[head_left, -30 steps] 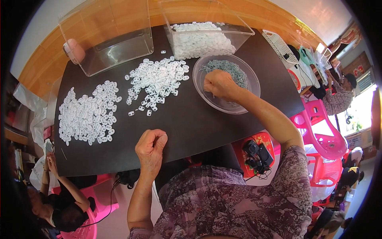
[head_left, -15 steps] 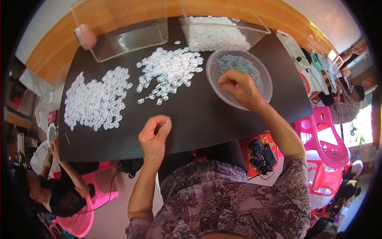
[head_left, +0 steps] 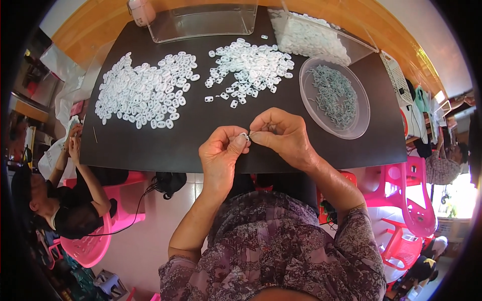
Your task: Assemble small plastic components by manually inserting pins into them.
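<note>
My left hand (head_left: 221,150) pinches a small white plastic piece (head_left: 245,136) between thumb and forefinger above the table's near edge. Fingertip to fingertip with it, my right hand (head_left: 283,136) is closed in a pinch; what it holds, if anything, is too small to make out. Beyond the hands lies a heap of small white two-holed pieces (head_left: 253,65). A bigger spread of oval white pieces (head_left: 145,90) covers the table's left part. At the right, a round clear plastic bowl (head_left: 362,118) holds many thin grey-green pieces (head_left: 334,95).
A clear bin (head_left: 203,25) stands at the back, and another clear bin (head_left: 359,42) with white pieces lies right of it. A pink object (head_left: 142,12) is at the far left corner. Another person (head_left: 75,200) sits at the left; a pink chair (head_left: 401,193) stands right.
My right hand has come from over the bowl to the left, meeting my left hand. The left hand has moved rightward with its white piece. The whole view has shifted.
</note>
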The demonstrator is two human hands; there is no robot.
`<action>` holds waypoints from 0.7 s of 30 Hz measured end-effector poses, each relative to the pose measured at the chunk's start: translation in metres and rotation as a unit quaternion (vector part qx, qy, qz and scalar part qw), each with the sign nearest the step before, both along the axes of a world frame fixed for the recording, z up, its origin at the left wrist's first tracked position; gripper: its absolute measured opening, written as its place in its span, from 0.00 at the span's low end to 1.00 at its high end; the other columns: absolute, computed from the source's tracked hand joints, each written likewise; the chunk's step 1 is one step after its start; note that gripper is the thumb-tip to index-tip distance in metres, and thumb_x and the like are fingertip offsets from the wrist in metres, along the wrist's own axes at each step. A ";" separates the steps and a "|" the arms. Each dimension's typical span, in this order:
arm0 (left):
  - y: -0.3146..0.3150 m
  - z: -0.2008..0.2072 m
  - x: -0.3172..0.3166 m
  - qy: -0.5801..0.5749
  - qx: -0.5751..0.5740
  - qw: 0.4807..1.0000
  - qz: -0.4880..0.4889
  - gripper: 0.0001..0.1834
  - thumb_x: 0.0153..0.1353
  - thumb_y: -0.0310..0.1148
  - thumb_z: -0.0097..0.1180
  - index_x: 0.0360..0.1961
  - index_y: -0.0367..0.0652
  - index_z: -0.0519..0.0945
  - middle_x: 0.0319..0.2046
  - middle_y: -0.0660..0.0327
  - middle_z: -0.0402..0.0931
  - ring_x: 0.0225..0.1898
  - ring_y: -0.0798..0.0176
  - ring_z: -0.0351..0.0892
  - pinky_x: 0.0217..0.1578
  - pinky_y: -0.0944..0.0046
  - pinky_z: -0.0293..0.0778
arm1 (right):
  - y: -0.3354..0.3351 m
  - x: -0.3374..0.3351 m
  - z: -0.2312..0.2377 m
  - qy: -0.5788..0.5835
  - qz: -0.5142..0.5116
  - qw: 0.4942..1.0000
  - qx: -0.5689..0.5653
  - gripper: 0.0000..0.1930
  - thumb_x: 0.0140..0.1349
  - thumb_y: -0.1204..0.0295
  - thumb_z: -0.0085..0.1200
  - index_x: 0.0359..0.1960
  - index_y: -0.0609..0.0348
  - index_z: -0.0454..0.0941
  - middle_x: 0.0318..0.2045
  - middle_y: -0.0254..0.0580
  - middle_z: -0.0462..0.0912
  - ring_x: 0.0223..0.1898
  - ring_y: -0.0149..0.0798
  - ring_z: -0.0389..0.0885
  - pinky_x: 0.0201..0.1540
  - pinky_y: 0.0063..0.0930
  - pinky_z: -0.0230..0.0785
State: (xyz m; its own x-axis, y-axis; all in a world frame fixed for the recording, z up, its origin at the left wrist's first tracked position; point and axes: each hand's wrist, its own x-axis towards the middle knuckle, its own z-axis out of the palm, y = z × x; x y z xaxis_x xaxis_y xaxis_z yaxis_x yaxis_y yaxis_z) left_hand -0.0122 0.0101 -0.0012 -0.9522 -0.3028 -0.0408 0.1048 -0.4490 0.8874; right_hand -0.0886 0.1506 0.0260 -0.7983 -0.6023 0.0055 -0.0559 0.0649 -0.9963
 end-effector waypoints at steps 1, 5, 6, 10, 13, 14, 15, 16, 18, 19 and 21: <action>-0.001 -0.001 0.001 0.007 -0.007 1.000 -0.004 0.06 0.59 0.25 0.56 0.36 0.32 0.76 0.28 0.62 0.76 0.30 0.73 0.73 0.33 0.74 0.71 | -0.002 0.002 0.002 0.007 -0.003 1.000 0.010 0.06 0.55 0.80 0.57 0.34 0.63 0.76 0.28 0.29 0.77 0.31 0.19 0.73 0.34 0.14 0.66; -0.002 -0.001 0.004 0.010 -0.013 1.000 0.002 0.06 0.60 0.25 0.55 0.36 0.33 0.76 0.28 0.63 0.76 0.30 0.74 0.73 0.33 0.74 0.71 | -0.005 0.005 0.004 0.017 -0.001 0.999 0.033 0.06 0.55 0.80 0.57 0.34 0.63 0.76 0.28 0.29 0.76 0.31 0.19 0.72 0.34 0.14 0.66; -0.001 -0.001 0.005 0.007 -0.029 1.000 0.006 0.06 0.60 0.25 0.55 0.36 0.33 0.76 0.28 0.63 0.75 0.30 0.74 0.72 0.33 0.75 0.70 | -0.005 0.005 0.003 0.018 0.000 0.999 0.035 0.06 0.55 0.80 0.57 0.34 0.63 0.76 0.28 0.29 0.76 0.31 0.19 0.72 0.34 0.14 0.66; -0.001 -0.001 0.006 0.014 -0.062 0.998 0.014 0.04 0.60 0.25 0.54 0.34 0.33 0.76 0.27 0.65 0.74 0.29 0.74 0.70 0.32 0.75 0.68 | -0.008 0.005 0.002 0.042 0.004 0.998 0.048 0.06 0.54 0.80 0.57 0.34 0.63 0.76 0.28 0.28 0.76 0.30 0.18 0.70 0.33 0.14 0.64; 0.001 -0.003 0.008 0.035 -0.118 0.991 0.048 0.04 0.60 0.24 0.55 0.32 0.33 0.76 0.26 0.66 0.73 0.27 0.74 0.69 0.30 0.74 0.67 | -0.010 0.007 0.004 0.062 0.002 0.996 0.062 0.05 0.53 0.80 0.58 0.33 0.62 0.77 0.27 0.28 0.76 0.29 0.18 0.70 0.32 0.14 0.64; 0.001 -0.004 0.009 0.036 -0.117 0.991 0.048 0.04 0.60 0.24 0.55 0.32 0.33 0.76 0.26 0.66 0.73 0.27 0.74 0.69 0.30 0.74 0.67 | -0.010 0.008 0.004 0.070 0.001 0.996 0.062 0.05 0.53 0.80 0.58 0.32 0.62 0.77 0.27 0.28 0.76 0.29 0.18 0.70 0.32 0.14 0.64; 0.002 -0.005 0.009 0.039 -0.202 0.975 0.077 0.04 0.59 0.24 0.55 0.31 0.33 0.76 0.25 0.65 0.73 0.27 0.73 0.68 0.30 0.74 0.67 | -0.012 0.009 0.005 0.071 0.002 0.995 0.063 0.05 0.53 0.80 0.58 0.32 0.62 0.77 0.27 0.28 0.76 0.29 0.18 0.70 0.32 0.14 0.64; 0.002 -0.006 0.009 0.043 -0.286 0.952 0.106 0.04 0.59 0.23 0.56 0.30 0.33 0.76 0.25 0.65 0.72 0.27 0.73 0.68 0.29 0.74 0.66 | -0.013 0.010 0.005 0.064 -0.004 0.996 0.063 0.05 0.53 0.80 0.57 0.32 0.62 0.77 0.27 0.28 0.76 0.29 0.18 0.70 0.32 0.15 0.64; 0.005 -0.011 0.008 0.040 -0.266 0.956 0.119 0.04 0.58 0.23 0.56 0.30 0.33 0.76 0.24 0.64 0.72 0.27 0.73 0.68 0.29 0.73 0.67 | -0.016 0.012 0.003 0.057 -0.009 0.996 0.065 0.05 0.53 0.80 0.57 0.32 0.63 0.77 0.27 0.28 0.77 0.29 0.18 0.70 0.32 0.15 0.64; 0.005 -0.012 0.009 0.036 -0.247 0.960 0.129 0.03 0.58 0.23 0.57 0.30 0.33 0.77 0.24 0.63 0.71 0.26 0.73 0.68 0.28 0.73 0.67 | -0.017 0.013 0.001 0.060 -0.018 0.996 0.057 0.05 0.53 0.80 0.57 0.32 0.63 0.77 0.27 0.29 0.77 0.29 0.19 0.70 0.31 0.15 0.64; 0.003 -0.012 0.011 0.045 -0.235 0.963 0.121 0.05 0.59 0.25 0.56 0.32 0.33 0.77 0.26 0.65 0.72 0.27 0.74 0.68 0.30 0.75 0.67 | -0.020 0.015 -0.004 0.064 -0.025 0.996 0.049 0.05 0.54 0.80 0.57 0.33 0.63 0.77 0.26 0.29 0.77 0.29 0.19 0.70 0.31 0.16 0.64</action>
State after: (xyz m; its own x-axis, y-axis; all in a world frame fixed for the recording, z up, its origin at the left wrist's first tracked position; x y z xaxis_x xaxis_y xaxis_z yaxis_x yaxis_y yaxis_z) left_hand -0.0014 0.0130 -0.0135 -0.8451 -0.4806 0.2344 0.2414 0.0481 0.9692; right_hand -0.0740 0.1308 0.0219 -0.8237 -0.5646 0.0519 -0.1763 0.1680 -0.9699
